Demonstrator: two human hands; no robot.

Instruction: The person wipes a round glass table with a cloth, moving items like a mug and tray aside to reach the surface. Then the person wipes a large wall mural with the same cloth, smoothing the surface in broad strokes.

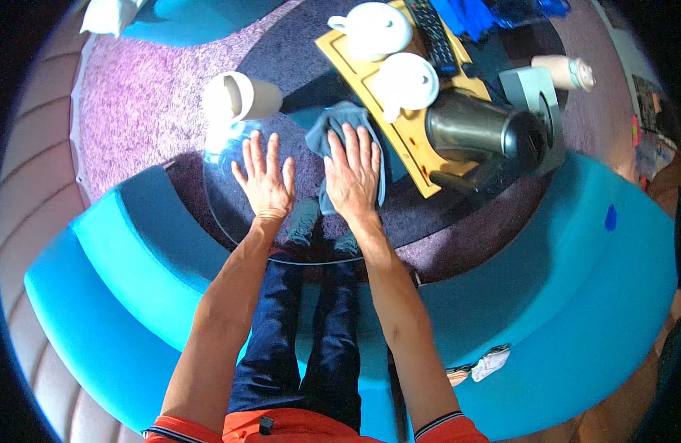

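My left hand [266,184] is spread flat on a see-through glass tabletop [229,193], its fingers apart and nothing in it. To its right, my right hand [351,177] lies flat on a grey-blue cloth [327,131], fingers stretched out and a little apart. The cloth is crumpled at its far end and shows past both sides of the hand. Beyond my left hand is a white open-topped container [264,100], beside a bright glare on the glass.
A yellow wooden tray [399,151] carries a white teapot [381,33], a white lidded cup [405,83] and a black remote control [433,37]. A dark metal kettle [466,125] stands at its right, near a pinkish bottle [558,72]. A curved blue sofa [569,317] wraps the near side.
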